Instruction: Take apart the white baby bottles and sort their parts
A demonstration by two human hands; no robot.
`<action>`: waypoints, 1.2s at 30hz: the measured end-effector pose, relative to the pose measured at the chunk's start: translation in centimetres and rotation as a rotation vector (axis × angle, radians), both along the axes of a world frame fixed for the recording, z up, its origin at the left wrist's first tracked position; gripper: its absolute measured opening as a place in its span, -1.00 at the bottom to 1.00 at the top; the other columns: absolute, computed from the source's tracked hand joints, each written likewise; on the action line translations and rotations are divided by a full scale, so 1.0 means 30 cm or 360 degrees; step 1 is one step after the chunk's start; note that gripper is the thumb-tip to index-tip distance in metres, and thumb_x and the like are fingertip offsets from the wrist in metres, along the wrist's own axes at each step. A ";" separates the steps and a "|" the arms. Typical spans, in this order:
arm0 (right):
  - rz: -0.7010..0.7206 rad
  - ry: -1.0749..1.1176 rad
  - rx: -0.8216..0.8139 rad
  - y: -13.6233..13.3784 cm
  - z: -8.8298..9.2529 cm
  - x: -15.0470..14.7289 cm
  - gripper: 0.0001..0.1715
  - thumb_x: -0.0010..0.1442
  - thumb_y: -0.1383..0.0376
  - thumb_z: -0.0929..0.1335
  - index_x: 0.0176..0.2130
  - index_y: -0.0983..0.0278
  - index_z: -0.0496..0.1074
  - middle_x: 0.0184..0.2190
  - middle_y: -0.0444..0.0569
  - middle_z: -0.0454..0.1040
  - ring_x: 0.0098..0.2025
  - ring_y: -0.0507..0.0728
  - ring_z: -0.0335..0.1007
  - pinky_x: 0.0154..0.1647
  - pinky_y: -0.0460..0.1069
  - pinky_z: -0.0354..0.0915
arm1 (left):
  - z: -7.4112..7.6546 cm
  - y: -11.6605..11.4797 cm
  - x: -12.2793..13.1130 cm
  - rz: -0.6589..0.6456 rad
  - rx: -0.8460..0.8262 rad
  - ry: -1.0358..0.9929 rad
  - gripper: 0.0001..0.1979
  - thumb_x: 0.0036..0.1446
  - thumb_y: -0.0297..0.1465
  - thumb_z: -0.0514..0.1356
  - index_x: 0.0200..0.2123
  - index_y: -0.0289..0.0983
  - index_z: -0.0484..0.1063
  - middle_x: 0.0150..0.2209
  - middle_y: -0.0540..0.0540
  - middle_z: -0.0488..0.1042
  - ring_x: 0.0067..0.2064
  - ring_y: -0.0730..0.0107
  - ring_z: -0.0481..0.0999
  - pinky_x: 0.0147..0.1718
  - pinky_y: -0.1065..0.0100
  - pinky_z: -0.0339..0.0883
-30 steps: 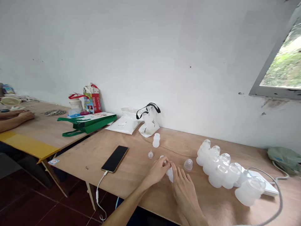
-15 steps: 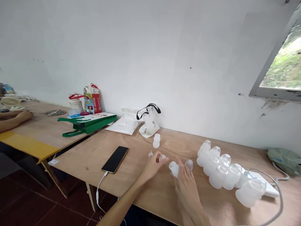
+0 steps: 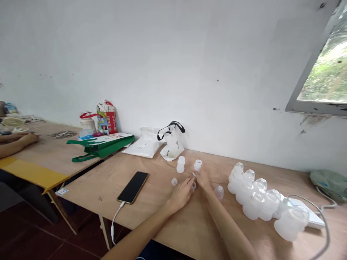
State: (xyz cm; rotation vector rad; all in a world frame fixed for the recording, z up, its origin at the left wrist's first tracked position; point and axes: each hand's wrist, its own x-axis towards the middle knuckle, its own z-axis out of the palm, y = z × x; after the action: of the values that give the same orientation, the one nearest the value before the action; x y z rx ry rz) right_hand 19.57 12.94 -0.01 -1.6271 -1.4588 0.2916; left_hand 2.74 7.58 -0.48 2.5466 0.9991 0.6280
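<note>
My right hand (image 3: 203, 177) is closed around a frosted white baby bottle body (image 3: 198, 165), upright with its open mouth on top. Closer to me, the fingers of my left hand (image 3: 181, 195) close on a small translucent bottle collar ring (image 3: 193, 186) low over the table. A clear bottle nipple (image 3: 174, 181) rests on the wood left of that hand. Another bottle body (image 3: 180, 164) stands behind it. To the right of my right forearm lies a clear dome cap (image 3: 219, 193).
Several capped baby bottles (image 3: 252, 195) stand grouped at the right, beside a white device (image 3: 311, 215) with a grey cable. A charging phone (image 3: 133, 187) lies at the left. White bags (image 3: 172, 144) sit by the wall. Another person's hand (image 3: 29, 139) rests on the neighbouring table.
My right hand has moved away from me with the bottle body, which was tilted and now stands upright beside the other one. My left hand has lowered slightly, uncovering the nipple.
</note>
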 end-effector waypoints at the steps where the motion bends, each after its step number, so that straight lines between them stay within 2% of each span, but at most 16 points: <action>1: -0.0003 -0.0003 -0.0009 0.010 -0.009 -0.004 -0.59 0.38 0.16 0.40 0.14 0.27 0.40 0.09 0.04 0.46 0.00 0.20 0.50 0.01 0.18 0.47 | -0.007 0.001 0.002 0.0018 0.0018 0.0035 -0.44 0.37 -0.49 -0.01 0.40 -0.17 0.09 0.24 -0.21 0.36 0.20 0.07 0.43 0.17 0.13 0.32; 5: 0.0063 -0.0046 -0.0016 0.015 -0.010 -0.024 -0.58 0.38 0.16 0.40 0.15 0.27 0.40 0.08 0.04 0.48 -0.01 0.19 0.51 0.01 0.19 0.47 | -0.020 0.006 0.011 0.0100 0.0067 0.0188 -0.44 0.37 -0.51 -0.03 0.41 -0.23 0.10 0.29 -0.22 0.36 0.23 0.03 0.42 0.19 0.08 0.32; 8: 0.0136 -0.0120 0.0049 -0.020 0.039 -0.021 -0.55 0.38 0.26 0.36 0.21 0.25 0.35 0.16 0.08 0.45 0.15 0.24 0.44 0.14 0.21 0.39 | -0.010 0.017 0.017 0.0119 0.0058 0.0200 -0.45 0.40 -0.46 -0.02 0.42 -0.26 0.10 0.27 -0.26 0.40 0.17 -0.03 0.49 0.10 0.05 0.40; 11: 0.0203 -0.0240 0.0155 -0.111 0.120 0.022 -0.46 0.35 0.32 0.26 0.28 0.19 0.28 0.29 0.04 0.35 0.34 0.21 0.24 0.30 0.18 0.24 | 0.002 0.025 0.026 0.0157 0.0051 0.0202 -0.48 0.42 -0.41 0.00 0.41 -0.27 0.13 0.25 -0.28 0.43 0.14 -0.05 0.53 0.05 0.05 0.43; 14: 0.0181 -0.0369 0.0239 -0.266 0.195 0.110 -0.55 0.37 0.20 0.21 0.18 0.16 0.39 0.34 0.04 0.28 0.39 0.29 0.13 0.38 0.29 0.08 | 0.008 0.028 0.040 0.0170 0.0045 0.0185 -0.52 0.43 -0.35 0.03 0.36 -0.20 0.22 0.28 -0.22 0.41 0.18 -0.04 0.50 0.09 0.06 0.41; 15: 0.0112 -0.0422 0.0264 -0.328 0.213 0.145 -0.56 0.37 0.18 0.19 0.15 0.18 0.41 0.34 0.07 0.26 0.38 0.32 0.11 0.38 0.32 0.05 | 0.008 0.029 0.045 0.0172 0.0040 0.0177 -0.54 0.43 -0.33 0.05 0.34 -0.18 0.25 0.29 -0.20 0.40 0.18 -0.04 0.50 0.10 0.06 0.40; 18: -0.0398 -0.0807 0.0285 -0.506 0.238 0.246 -0.56 0.38 0.11 0.14 0.06 0.13 0.46 0.21 0.04 0.39 0.22 0.34 0.30 0.22 0.28 0.26 | 0.005 0.036 0.060 0.0184 0.0016 0.0146 -0.60 0.42 -0.30 0.08 0.27 -0.18 0.36 0.28 -0.18 0.40 0.13 -0.07 0.54 0.06 0.04 0.43; 20: -0.0707 -0.0931 0.0248 -0.599 0.236 0.296 -0.51 0.37 0.04 0.13 0.02 0.14 0.48 0.14 0.06 0.43 0.17 0.38 0.32 0.14 0.27 0.32 | 0.003 0.041 0.065 0.0193 -0.0003 0.0111 -0.63 0.41 -0.31 0.09 0.22 -0.19 0.40 0.27 -0.19 0.41 0.09 -0.07 0.56 0.05 0.04 0.45; 22: -0.0890 -0.1005 0.0135 -0.658 0.226 0.328 -0.42 0.36 -0.02 0.10 0.04 0.16 0.48 0.13 0.12 0.41 0.11 0.43 0.34 0.08 0.29 0.34 | 0.002 0.043 0.063 0.0205 -0.0019 0.0055 -0.62 0.39 -0.31 0.10 0.22 -0.17 0.40 0.29 -0.17 0.38 0.09 -0.03 0.56 0.06 0.06 0.44; 25: -0.0935 -0.0986 -0.0095 -0.691 0.211 0.347 -0.30 0.34 -0.10 0.05 0.14 0.20 0.41 0.09 0.20 0.40 0.12 0.48 0.35 -0.02 0.29 0.37 | 0.008 0.029 0.051 0.0223 -0.0028 -0.0055 -0.59 0.39 -0.30 0.10 0.27 -0.14 0.33 0.34 -0.12 0.31 0.15 0.08 0.52 0.10 0.15 0.43; 28: -0.0905 -0.0787 -0.0374 -0.689 0.209 0.345 -0.30 0.34 -0.14 0.04 0.21 0.12 0.32 0.18 0.16 0.33 -0.12 0.38 0.50 -0.24 0.22 0.40 | 0.019 -0.007 0.043 0.0220 -0.0074 -0.0182 -0.63 0.40 -0.32 0.07 0.22 -0.10 0.38 0.32 -0.07 0.32 0.11 0.19 0.53 0.03 0.24 0.45; 30: -0.0850 -0.0692 -0.0553 -0.683 0.212 0.340 -0.33 0.33 -0.16 0.04 0.19 0.06 0.30 0.19 0.11 0.35 -0.25 0.32 0.52 -0.32 0.19 0.36 | 0.028 -0.041 0.046 0.0192 -0.0146 -0.0284 -0.66 0.36 -0.33 0.11 0.16 -0.10 0.45 0.30 -0.06 0.34 0.01 0.22 0.57 -0.04 0.25 0.47; 34: -0.0631 -0.0704 -0.0819 -0.677 0.208 0.333 -0.47 0.33 -0.14 0.07 0.02 0.04 0.31 0.04 0.01 0.50 -0.20 0.35 0.54 -0.31 0.16 0.31 | 0.052 -0.124 0.057 0.0130 -0.0284 -0.0472 -0.71 0.32 -0.34 0.15 0.06 -0.10 0.53 0.29 -0.06 0.35 -0.21 0.33 0.57 -0.09 0.24 0.46; 36: -0.0544 -0.0690 -0.0904 -0.677 0.203 0.333 -0.54 0.32 -0.13 0.10 -0.06 0.05 0.31 -0.06 -0.01 0.55 -0.20 0.33 0.54 -0.32 0.12 0.29 | 0.070 -0.167 0.053 0.0106 -0.0348 -0.0579 -0.73 0.35 -0.33 0.12 -0.01 -0.11 0.58 0.28 -0.06 0.37 -0.25 0.37 0.56 -0.08 0.25 0.44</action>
State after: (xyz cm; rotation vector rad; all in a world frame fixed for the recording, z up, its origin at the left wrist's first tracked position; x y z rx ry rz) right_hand 29.55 -7.38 6.07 -2.4867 -1.4469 0.1683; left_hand 4.34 2.56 1.62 2.1188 0.9647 0.9071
